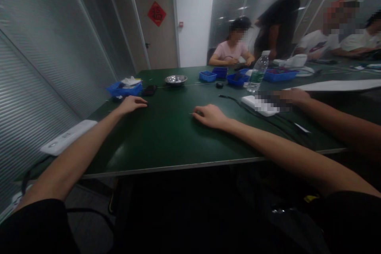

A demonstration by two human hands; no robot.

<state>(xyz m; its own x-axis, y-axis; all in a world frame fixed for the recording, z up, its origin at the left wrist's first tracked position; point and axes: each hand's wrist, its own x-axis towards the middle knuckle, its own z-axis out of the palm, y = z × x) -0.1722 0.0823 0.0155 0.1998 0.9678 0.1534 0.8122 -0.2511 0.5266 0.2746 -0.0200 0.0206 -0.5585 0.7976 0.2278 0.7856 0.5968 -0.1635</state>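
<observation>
Nearest: white power strip sits right by the left forearm, so a careless elbow sweep could shove it. Right hand is curled nearly closed, fingertips pinching a thin item; only a small pale end shows, so the rest of it can't be told. Main risk: such a small grip slips if the fingers loosen or roll, and the item drops onto the green table. Black cable lies just past that hand; swinging right could snag it. Farther right, the bottle stands upright near a co-worker's hand; a bump from either could tip it. Item placement: at the right fingertips, on the side facing the left hand, which is well apart, loosely half open, nothing seen in it, palm hidden. Just beyond the left hand: blue basket and black object. Metal bowl is farther out, sideways between both hands.
</observation>
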